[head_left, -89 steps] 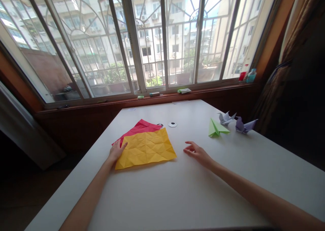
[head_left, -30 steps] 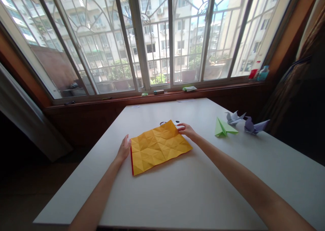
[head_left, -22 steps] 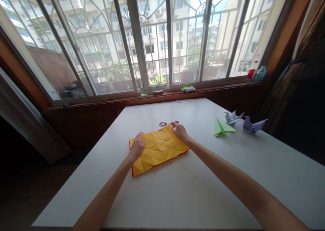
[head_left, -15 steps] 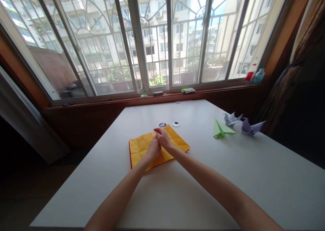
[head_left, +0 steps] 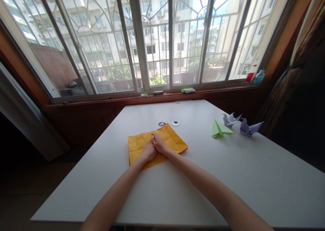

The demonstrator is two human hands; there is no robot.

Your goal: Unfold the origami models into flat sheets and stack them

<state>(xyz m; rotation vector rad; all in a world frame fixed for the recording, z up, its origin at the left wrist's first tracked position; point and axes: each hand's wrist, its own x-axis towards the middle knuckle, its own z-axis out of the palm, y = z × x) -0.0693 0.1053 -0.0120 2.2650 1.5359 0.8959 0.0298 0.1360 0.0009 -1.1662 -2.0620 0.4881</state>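
I see the yellow paper lying flat near the middle of the white table, creased all over, with a thin red edge (a second sheet underneath, it seems) showing along its left and right sides. My left hand and right hand rest side by side on its middle, touching each other, fingers laid flat on the sheet and gripping nothing. Just beyond the paper's far corner sit a small dark ring and a white round disc, close together. Well off to the right lie a green paper plane and two pale purple folded birds, near the table's right edge. Nothing stands between my hands and the sheet. Beyond the table runs a wooden windowsill with a few small items on it, under barred windows.
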